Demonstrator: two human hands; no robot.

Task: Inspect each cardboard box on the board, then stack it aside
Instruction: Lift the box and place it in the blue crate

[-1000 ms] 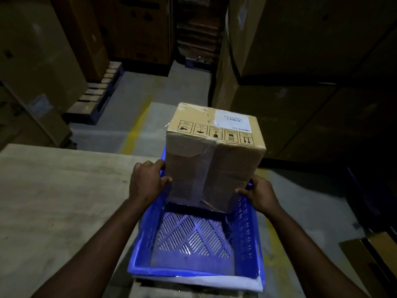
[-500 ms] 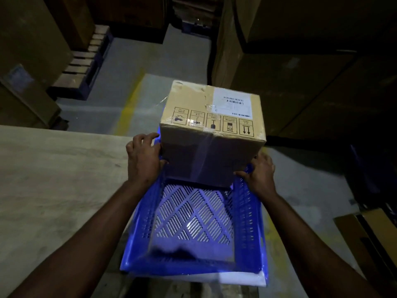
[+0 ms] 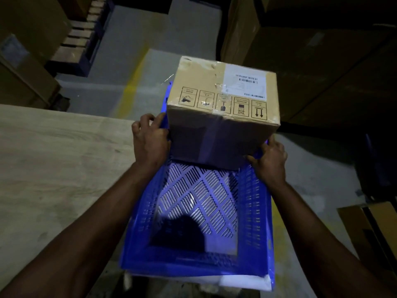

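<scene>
A brown cardboard box [image 3: 223, 108] with a white label and a row of handling symbols on top stands at the far end of a blue slotted plastic crate [image 3: 199, 214]. My left hand [image 3: 150, 140] grips the box's lower left side, fingers curled by the crate's rim. My right hand [image 3: 269, 159] holds the box's lower right corner, thumb against its near face. The box's bottom edge sits on the crate floor or just above it; I cannot tell which.
A pale wooden board [image 3: 53, 168] stretches to the left of the crate. Tall dark cartons [image 3: 311, 50] rise on the right, more cartons and a pallet [image 3: 75, 39] on the left. A flat cardboard piece [image 3: 371, 229] lies on the grey floor at right.
The box has tipped from leaning on its edge to nearly level in the crate's far end, its top now facing me. Both hands stayed on its lower sides.
</scene>
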